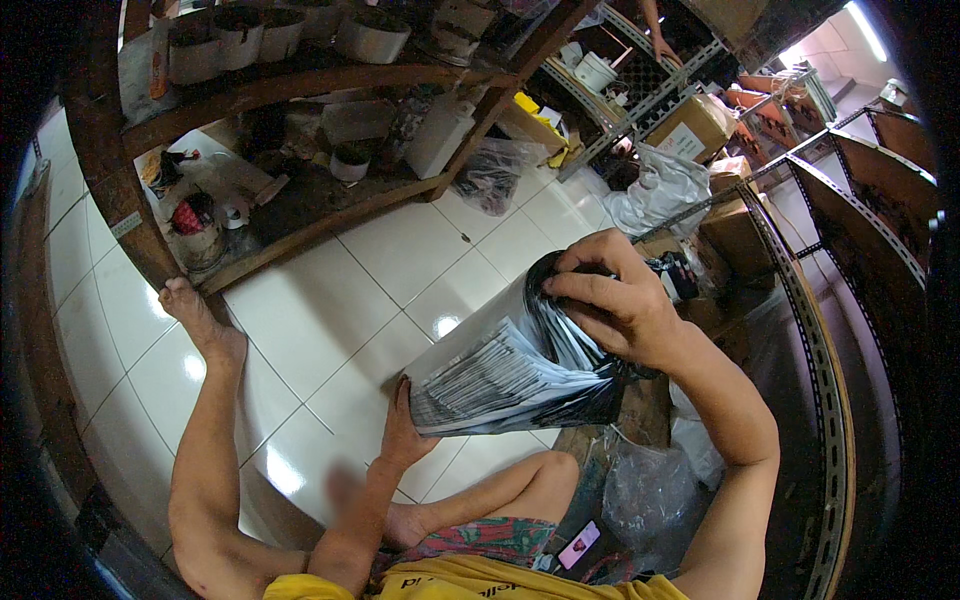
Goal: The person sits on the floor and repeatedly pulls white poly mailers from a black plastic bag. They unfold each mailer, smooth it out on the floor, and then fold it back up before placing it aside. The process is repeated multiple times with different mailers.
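Tiled floor (305,300), right grip (622,297) pinching plastic bundle (505,375), left grip (404,435) clasping its end

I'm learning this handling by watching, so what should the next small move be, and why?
Probably a gentle lift of one outer layer by the right hand: its fingers already grip the curled, dark end of the layered bundle, whose pale edges fan apart, while the left hand holds the opposite end.
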